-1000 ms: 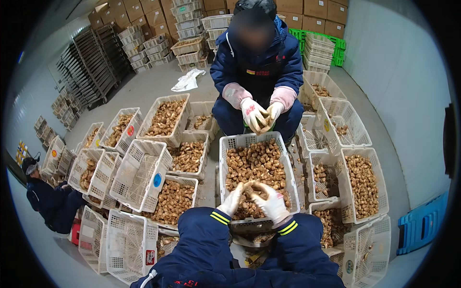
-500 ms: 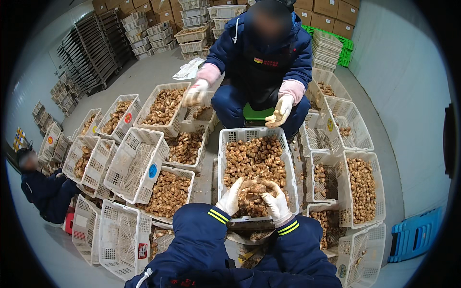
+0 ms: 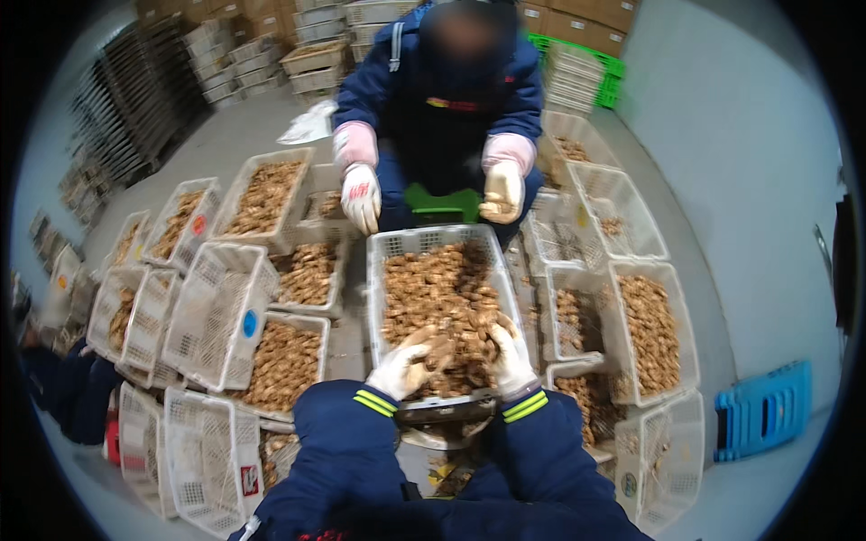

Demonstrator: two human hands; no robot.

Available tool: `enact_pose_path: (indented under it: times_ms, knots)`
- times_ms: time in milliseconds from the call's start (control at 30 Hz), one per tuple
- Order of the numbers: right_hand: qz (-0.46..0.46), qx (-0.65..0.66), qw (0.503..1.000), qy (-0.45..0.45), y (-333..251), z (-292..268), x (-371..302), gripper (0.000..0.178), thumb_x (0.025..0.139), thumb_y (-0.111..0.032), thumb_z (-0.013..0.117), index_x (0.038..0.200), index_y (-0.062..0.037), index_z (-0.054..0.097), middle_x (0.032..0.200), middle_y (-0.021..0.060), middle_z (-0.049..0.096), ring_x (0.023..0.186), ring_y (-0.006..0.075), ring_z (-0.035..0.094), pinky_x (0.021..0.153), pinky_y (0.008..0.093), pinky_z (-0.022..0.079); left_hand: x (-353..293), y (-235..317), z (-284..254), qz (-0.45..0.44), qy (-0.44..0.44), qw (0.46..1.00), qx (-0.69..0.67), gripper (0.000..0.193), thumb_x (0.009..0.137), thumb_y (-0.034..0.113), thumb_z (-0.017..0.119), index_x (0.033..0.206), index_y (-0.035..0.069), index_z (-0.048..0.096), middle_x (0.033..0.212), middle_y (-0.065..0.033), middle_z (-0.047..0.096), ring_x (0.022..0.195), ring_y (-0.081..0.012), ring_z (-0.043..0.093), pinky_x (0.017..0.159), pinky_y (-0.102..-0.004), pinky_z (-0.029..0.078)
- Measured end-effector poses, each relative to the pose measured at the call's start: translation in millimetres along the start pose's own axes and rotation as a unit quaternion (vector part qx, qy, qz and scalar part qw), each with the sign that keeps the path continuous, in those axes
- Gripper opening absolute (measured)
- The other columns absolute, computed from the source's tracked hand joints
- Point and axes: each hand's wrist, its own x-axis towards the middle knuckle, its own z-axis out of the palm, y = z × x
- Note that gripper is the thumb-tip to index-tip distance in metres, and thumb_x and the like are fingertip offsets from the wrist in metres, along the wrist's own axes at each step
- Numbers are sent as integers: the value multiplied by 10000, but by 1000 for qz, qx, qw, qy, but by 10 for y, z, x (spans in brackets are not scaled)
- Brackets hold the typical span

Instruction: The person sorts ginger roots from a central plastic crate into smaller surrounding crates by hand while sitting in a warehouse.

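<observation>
Two gloved hands, left hand (image 3: pixel 400 368) and right hand (image 3: pixel 511 362), were positioned over the white crate's (image 3: pixel 433 239) near end, fingers curved at brown pieces (image 3: pixel 433 293) heaped inside; grip could not be determined.

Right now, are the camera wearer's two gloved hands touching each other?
Apart. The head view shows a gap between the left hand and the right hand, with piled brown pieces visible there.

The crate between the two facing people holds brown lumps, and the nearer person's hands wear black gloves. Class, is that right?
Not quite: the head view shows white gloves on the left hand and right hand, not black. The crate does hold brown lumps.
</observation>
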Motion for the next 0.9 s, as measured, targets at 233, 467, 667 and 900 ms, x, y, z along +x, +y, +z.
enact_pose_path:
  times_ms: [233, 467, 667, 900]
  knots:
    - [-116, 18, 964, 237, -280, -1215, 989, 145, 939, -150, 615, 1026, -59, 689, 852, -3, 666, 702, 77, 579, 582, 192, 478, -126, 186, 31, -44, 130, 991, 9, 628, 913, -9, 510, 1503, 3, 295, 1513, -237, 389, 1385, -356, 439, 1065, -311, 454]
    - [-141, 90, 886, 433, -350, -2106, 1275, 163, 891, -204, 643, 985, -73, 665, 858, 75, 641, 733, 179, 606, 641, 319, 525, -20, 104, -80, -3, 195, 981, -13, 659, 809, -35, 471, 1457, -17, 350, 1394, -235, 487, 1269, -375, 527, 1047, -453, 469]
    - [-56, -38, 989, 129, -350, -487, 849, 385, 922, -251, 697, 1206, -23, 573, 1005, 63, 658, 660, 80, 579, 603, 191, 509, -85, 114, -263, -4, 159, 980, -116, 386, 903, 88, 515, 1285, 39, 490, 1140, -162, 587, 1050, -290, 598, 880, -398, 511]
    - [133, -27, 972, -191, 17, 414, 304, 704, 966, -365, 654, 1479, 14, 355, 1259, 142, 613, 1091, 185, 610, 963, 317, 486, 126, 152, 245, -128, 208, 963, -115, 397, 1029, 444, 466, 1254, 139, 583, 1198, -61, 648, 1125, -230, 595, 893, -473, 481]
